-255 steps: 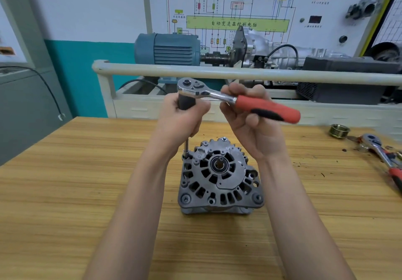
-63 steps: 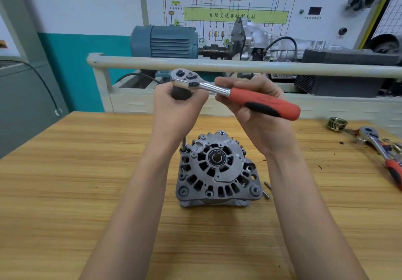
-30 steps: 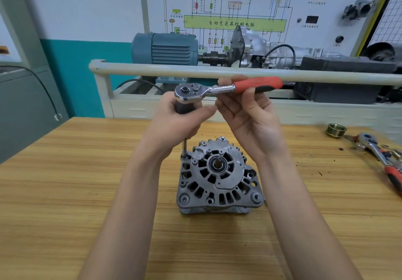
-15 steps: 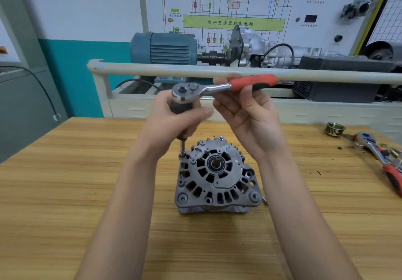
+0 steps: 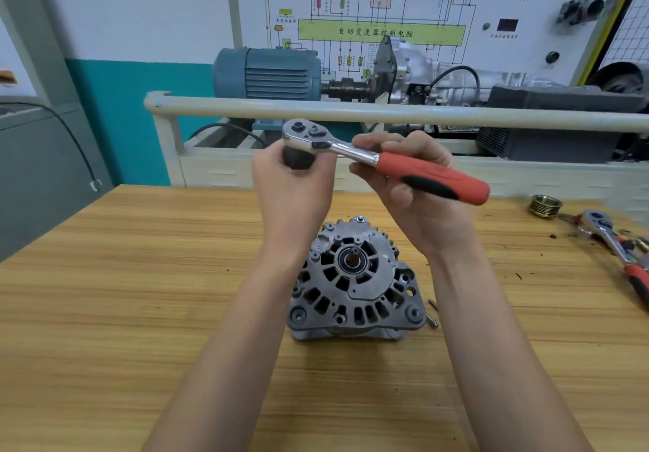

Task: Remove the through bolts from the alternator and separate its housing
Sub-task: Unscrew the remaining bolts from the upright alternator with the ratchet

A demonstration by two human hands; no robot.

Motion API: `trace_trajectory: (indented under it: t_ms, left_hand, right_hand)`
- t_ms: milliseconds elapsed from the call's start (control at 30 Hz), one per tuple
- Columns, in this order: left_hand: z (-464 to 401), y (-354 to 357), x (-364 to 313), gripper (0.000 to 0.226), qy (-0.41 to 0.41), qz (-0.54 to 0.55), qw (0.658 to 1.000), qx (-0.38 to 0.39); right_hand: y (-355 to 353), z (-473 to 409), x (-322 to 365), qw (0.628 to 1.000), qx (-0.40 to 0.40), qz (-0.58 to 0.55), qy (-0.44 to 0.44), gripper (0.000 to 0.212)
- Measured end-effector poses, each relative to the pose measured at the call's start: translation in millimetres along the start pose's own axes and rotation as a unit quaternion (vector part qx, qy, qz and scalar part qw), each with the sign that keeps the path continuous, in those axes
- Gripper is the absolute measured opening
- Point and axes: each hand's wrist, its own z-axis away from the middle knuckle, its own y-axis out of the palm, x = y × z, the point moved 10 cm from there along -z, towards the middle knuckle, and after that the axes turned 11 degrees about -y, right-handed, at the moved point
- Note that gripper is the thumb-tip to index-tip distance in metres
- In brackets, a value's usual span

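A grey alternator (image 5: 354, 283) stands on the wooden table (image 5: 105, 293), its shaft end facing up. Above it is a ratchet wrench (image 5: 386, 161) with a red and black handle. My right hand (image 5: 418, 198) grips the handle near the chrome neck. My left hand (image 5: 293, 195) is curled round the black socket piece under the ratchet head. My left wrist hides the extension below it and the alternator's upper left corner. Two loose bolts (image 5: 432, 313) lie on the table at the alternator's right side.
A brass pulley (image 5: 544, 205) and a second red-handled ratchet (image 5: 618, 248) lie at the table's right edge. Behind the table runs a white rail (image 5: 386, 114), with a blue motor (image 5: 267, 72) and a wiring diagram board (image 5: 382, 30) beyond.
The ratchet handle has swung from pointing right and away back toward me, now slanting down to the right. My left hand stays on the socket piece.
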Motion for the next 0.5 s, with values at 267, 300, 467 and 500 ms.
trace_trajectory:
  t_ms: [267, 300, 467, 500]
  left_hand:
    - [4.6, 29.5, -1.0, 0.027, -0.002, -0.008, 0.941, 0.338]
    - [9.7, 34.0, 1.0, 0.027, -0.011, -0.009, 0.927, 0.374]
    - [3.0, 31.7, 6.2, 0.038, -0.042, 0.011, 0.952, 0.304]
    - [-0.6, 27.7, 4.9, 0.038, -0.038, 0.012, 0.964, 0.263]
  right_hand:
    - [-9.5, 2.7, -31.0, 0.977, -0.153, -0.135, 0.067, 0.03]
    - [-8.9, 2.8, -32.2, 0.974, -0.155, -0.149, 0.07, 0.031]
    - [-6.4, 0.4, -21.2, 0.983, -0.123, -0.136, 0.035, 0.026]
    - [-6.2, -0.1, -16.4, 0.987, -0.105, -0.119, 0.025, 0.027]
